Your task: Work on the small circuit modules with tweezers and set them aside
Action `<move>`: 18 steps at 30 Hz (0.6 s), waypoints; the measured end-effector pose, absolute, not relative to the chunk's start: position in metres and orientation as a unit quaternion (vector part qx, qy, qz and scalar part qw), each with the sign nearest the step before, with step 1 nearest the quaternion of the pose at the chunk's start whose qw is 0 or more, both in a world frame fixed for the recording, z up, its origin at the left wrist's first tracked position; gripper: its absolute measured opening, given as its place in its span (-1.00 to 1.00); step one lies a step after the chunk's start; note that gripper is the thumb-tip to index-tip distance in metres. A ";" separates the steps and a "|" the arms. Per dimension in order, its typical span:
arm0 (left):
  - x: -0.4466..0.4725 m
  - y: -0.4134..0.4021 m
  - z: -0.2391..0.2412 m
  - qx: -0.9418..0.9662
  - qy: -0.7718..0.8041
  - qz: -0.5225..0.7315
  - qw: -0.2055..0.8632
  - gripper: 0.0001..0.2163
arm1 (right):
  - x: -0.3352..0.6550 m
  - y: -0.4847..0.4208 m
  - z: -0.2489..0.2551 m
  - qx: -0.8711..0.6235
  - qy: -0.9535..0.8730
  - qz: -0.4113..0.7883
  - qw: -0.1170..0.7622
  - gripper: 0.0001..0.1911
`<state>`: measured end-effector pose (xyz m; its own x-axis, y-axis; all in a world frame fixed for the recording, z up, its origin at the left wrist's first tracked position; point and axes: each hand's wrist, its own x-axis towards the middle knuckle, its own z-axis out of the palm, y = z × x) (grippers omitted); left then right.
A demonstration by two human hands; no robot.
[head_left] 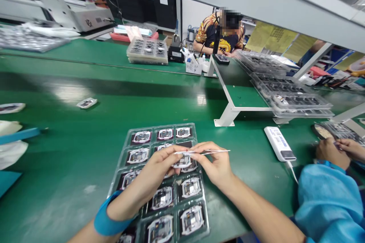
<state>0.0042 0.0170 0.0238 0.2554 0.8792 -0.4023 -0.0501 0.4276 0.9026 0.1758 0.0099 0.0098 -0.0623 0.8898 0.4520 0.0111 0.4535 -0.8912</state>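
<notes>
My left hand (pixel 162 161) pinches a small white-rimmed watch case (pixel 182 162) with circuitry showing inside. My right hand (pixel 216 165) is closed around thin, pale tweezers (pixel 221 152); their tips reach the upper edge of the case, between the fingers of both hands. A clear plastic tray (pixel 176 197) lies beneath, its compartments holding several similar watch cases (pixel 191 220) on dark pads. My hands and forearms hide part of the tray. A blue band (pixel 110 216) circles my left wrist.
One loose case (pixel 87 103) lies at the left on the green table (pixel 71 140). A white power bank (pixel 279 143) with a cable sits right, near a co-worker's hands (pixel 333 153). Behind stand a low metal shelf (pixel 228 114), stacked trays (pixel 302 100) and another person (pixel 211 32).
</notes>
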 end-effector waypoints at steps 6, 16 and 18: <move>0.001 0.016 0.022 0.490 0.467 0.322 0.662 -0.66 | 0.180 0.016 0.006 -0.410 -0.614 0.391 0.549 -0.98; -0.002 0.036 -0.003 0.693 0.528 0.326 0.368 -0.75 | 0.182 0.025 -0.001 -0.435 -0.532 0.431 0.584 -0.92; -0.001 0.036 -0.003 0.719 0.545 0.311 0.298 -0.74 | 0.182 0.024 0.000 -0.436 -0.533 0.428 0.585 -0.92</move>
<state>-0.0007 0.0363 -0.0029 0.2125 0.9696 0.1217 0.5991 -0.2277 0.7676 0.1821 0.0239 -0.0004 0.0657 0.9662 0.2494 -0.0362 0.2521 -0.9670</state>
